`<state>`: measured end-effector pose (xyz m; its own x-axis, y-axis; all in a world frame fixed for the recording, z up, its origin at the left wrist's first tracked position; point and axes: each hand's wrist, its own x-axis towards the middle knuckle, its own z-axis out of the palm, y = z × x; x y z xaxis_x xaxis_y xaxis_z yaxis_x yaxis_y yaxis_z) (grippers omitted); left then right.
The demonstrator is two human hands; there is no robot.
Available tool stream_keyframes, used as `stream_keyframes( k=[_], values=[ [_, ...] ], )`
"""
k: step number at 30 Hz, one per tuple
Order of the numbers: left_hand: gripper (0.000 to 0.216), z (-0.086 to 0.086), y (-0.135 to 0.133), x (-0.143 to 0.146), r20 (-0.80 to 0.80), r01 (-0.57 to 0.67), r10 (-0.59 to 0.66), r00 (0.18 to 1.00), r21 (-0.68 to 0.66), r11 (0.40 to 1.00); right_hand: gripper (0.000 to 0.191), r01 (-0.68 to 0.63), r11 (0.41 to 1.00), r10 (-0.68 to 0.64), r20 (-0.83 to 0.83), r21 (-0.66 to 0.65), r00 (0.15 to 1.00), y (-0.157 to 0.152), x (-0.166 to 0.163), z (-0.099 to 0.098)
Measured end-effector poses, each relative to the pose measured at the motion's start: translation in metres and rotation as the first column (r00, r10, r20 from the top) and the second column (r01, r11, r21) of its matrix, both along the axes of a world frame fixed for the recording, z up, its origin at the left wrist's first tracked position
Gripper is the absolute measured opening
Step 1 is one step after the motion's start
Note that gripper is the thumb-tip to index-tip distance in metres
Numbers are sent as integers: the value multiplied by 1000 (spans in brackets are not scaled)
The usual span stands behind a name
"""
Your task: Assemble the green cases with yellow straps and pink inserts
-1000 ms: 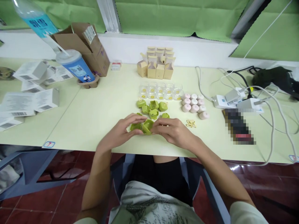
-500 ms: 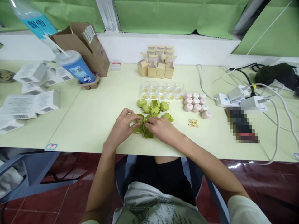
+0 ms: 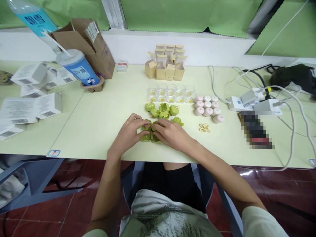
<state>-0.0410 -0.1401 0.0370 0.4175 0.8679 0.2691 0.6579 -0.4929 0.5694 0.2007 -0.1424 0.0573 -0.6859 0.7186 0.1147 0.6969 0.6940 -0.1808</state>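
Observation:
Near the table's front edge lie two open green plastic cases (image 3: 146, 136), side by side, each with a hinged lid part behind. My left hand (image 3: 128, 131) has its thumb and fingertips on the left case, gripping its sides. From the right, my right hand (image 3: 174, 134) bends its fingers over the other green case (image 3: 156, 138), covering much of it. Just behind sit several more green cases (image 3: 164, 115), some open, some closed with a small loop on top. One further green case (image 3: 178, 121) lies past my right fingers.
Clear cups with yellow marks (image 3: 171, 93) stand in rows behind, with tan cartons (image 3: 166, 70) farther back. Rightward are pink and white cylinders (image 3: 208, 111), yellow loops (image 3: 204, 128), a power strip (image 3: 237, 103) and cables. White boxes (image 3: 18, 110) and a blue cup (image 3: 82, 70) stand left.
My right fingers have shifted slightly and now reach lower over the right green case. My left hand stays at the left case. The whole view has moved a little.

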Motion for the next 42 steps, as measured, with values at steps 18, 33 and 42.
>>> stream_keyframes(
  k=[18, 33, 42],
  values=[
    [68, -2, -6, 1, 8, 42, -42, 999, 2, 999, 41, -262, 961, 268, -55, 92, 962, 97, 13, -21],
    [75, -7, -15, 17, -235, 280, -286, 929, -59, 958, 39, -128, 992, 129, -44, 24, 991, 43, 75, -14],
    [91, -8, -16, 12, -203, 221, -233, 951, -80, 972, 36, -38, 978, 51, -61, 203, 997, 9, 58, 5]
  ],
)
